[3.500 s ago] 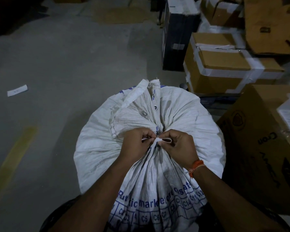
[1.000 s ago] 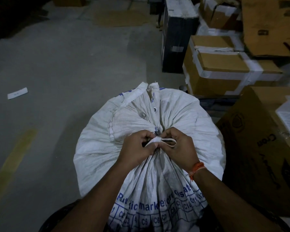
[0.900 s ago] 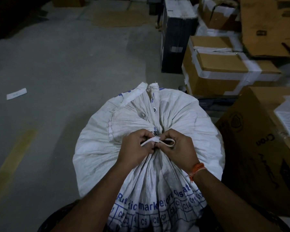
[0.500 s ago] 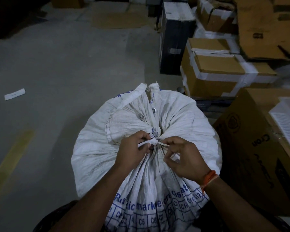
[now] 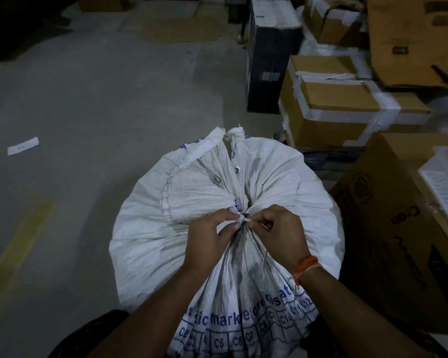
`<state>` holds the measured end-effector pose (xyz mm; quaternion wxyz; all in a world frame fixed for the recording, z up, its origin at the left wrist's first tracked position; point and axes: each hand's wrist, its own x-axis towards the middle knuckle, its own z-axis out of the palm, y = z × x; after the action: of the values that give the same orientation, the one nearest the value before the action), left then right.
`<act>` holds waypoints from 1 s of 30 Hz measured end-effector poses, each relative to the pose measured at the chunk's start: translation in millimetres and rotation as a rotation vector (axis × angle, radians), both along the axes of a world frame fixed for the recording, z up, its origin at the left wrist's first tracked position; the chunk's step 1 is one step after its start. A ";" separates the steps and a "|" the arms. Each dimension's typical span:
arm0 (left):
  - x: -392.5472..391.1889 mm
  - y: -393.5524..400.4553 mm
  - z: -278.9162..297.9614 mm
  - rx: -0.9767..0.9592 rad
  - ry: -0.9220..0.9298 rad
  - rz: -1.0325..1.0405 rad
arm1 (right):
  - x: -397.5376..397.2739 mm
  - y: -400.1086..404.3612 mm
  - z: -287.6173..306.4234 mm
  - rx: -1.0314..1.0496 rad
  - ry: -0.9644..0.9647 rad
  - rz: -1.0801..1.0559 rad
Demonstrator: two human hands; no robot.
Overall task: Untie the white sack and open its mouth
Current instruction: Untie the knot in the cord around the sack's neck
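A full white woven sack (image 5: 290,182) with blue print stands on the floor right below me. Its mouth is gathered into a tight neck, bound by a thin white tie (image 5: 243,218). The loose flap with two metal eyelets fans out behind the neck. My left hand (image 5: 207,241) pinches a white end of the tie on the left of the knot. On the right of the knot my right hand (image 5: 279,233) pinches the tie between thumb and finger. An orange thread band circles the right wrist. The knot itself is small and partly hidden by my fingertips.
Taped cardboard boxes (image 5: 342,107) are stacked at the right, and a large brown box (image 5: 398,228) stands close beside the sack. A black box (image 5: 269,55) stands behind. Grey concrete floor (image 5: 101,112) spreads to the left, with a white paper slip (image 5: 23,146) and a yellow line.
The loop my right hand held a second ago is gone; that hand dropped back, then returned to pinch the tie at the knot. My left hand kept its grip on the tie.
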<state>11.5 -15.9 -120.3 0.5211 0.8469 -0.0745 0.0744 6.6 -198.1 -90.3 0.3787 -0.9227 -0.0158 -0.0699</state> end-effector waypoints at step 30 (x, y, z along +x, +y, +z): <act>-3.2 2.6 -0.3 0.038 0.003 -0.081 | 2.6 1.9 -6.2 0.010 0.025 0.101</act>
<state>8.3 -13.3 -120.6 0.5076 0.8531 -0.1095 0.0503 9.2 -196.1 -96.6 0.3864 -0.9197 -0.0571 -0.0391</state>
